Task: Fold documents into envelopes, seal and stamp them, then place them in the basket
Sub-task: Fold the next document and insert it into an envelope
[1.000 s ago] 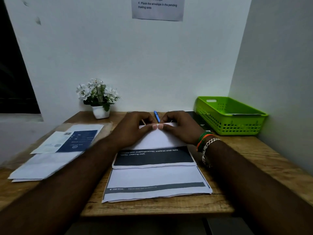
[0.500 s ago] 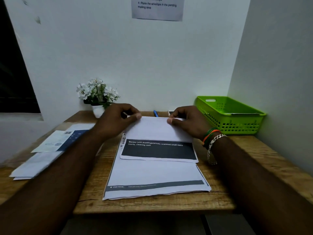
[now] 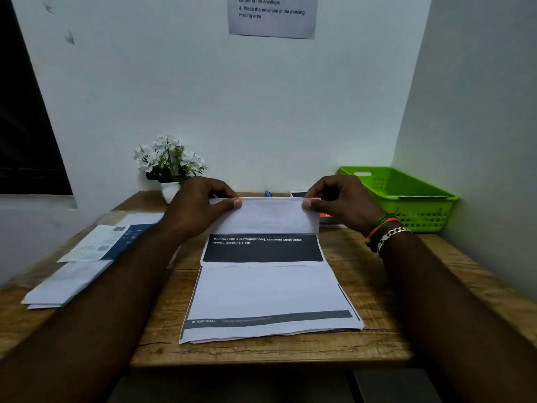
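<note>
Pinching the folded document's (image 3: 263, 225) far edge — our left hand (image 3: 200, 206) and right hand (image 3: 340, 203) at its corners; the pen (image 3: 267, 194) behind shows only its tip.

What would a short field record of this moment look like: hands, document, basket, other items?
left hand: left hand pinches the far edge of the folded white document near its left corner
right hand: right hand pinches the same edge near the right corner
document: top flap raised off the white paper stack lying on the wooden desk
basket: green plastic basket at far right, a white sheet partly visible inside
other items: white potted flowers, blue pen, papers at left
envelope step: not yet begun
</note>
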Motion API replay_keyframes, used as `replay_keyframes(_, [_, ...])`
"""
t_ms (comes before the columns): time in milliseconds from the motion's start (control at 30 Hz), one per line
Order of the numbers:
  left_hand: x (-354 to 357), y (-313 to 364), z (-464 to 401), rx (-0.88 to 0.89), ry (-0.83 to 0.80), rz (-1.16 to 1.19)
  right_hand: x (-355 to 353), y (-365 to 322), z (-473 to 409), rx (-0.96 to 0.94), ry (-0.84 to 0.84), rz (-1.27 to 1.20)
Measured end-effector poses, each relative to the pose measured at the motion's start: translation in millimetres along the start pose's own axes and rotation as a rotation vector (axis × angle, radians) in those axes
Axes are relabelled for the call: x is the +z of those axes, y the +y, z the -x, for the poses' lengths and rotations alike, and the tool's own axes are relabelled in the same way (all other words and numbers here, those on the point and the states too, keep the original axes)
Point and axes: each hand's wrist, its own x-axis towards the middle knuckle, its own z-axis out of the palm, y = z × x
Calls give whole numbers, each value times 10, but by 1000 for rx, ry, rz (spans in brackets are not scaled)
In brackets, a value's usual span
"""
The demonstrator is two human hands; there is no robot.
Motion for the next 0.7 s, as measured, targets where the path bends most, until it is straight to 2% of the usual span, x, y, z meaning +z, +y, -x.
replay_keyframes(100, [-63, 95, 39, 10, -78, 46, -55, -55, 11, -3, -49, -69])
replay_keyframes(233, [-45, 145, 68, -21, -197, 89, -39, -140, 57, -16, -188, 36])
replay_keyframes(433, [112, -24, 124, -102, -434, -133, 68, -59, 99, 87, -423, 239])
replay_keyframes(533, [143, -91, 115, -98, -456, -194, 124, -2, 92, 146, -541, 293])
replay_keyframes(600, [156, -103, 96, -88, -475, -213, 154, 19, 89, 155, -557, 315])
replay_keyframes(700, [175, -95, 85, -72, -504, -217, 178, 25, 80, 133, -475, 297])
